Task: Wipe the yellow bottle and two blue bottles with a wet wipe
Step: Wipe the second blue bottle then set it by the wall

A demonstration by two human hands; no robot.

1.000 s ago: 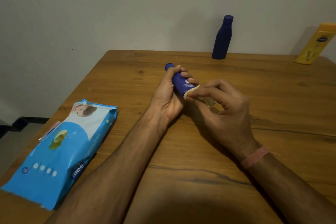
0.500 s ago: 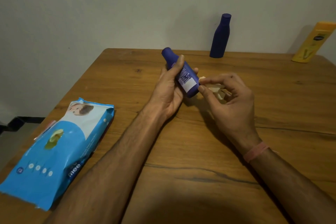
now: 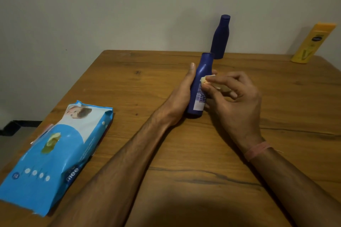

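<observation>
Blue bottle (image 3: 200,86), previously tilted, now upright in left hand (image 3: 181,101); right hand (image 3: 234,101) pinches wipe (image 3: 205,79).

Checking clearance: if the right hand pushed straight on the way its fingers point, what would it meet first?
The held blue bottle: the right hand already presses the wipe against it, with the left hand just behind.

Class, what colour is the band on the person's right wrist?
Pink. The wristband shows best in the head view, just behind the right hand.
</observation>
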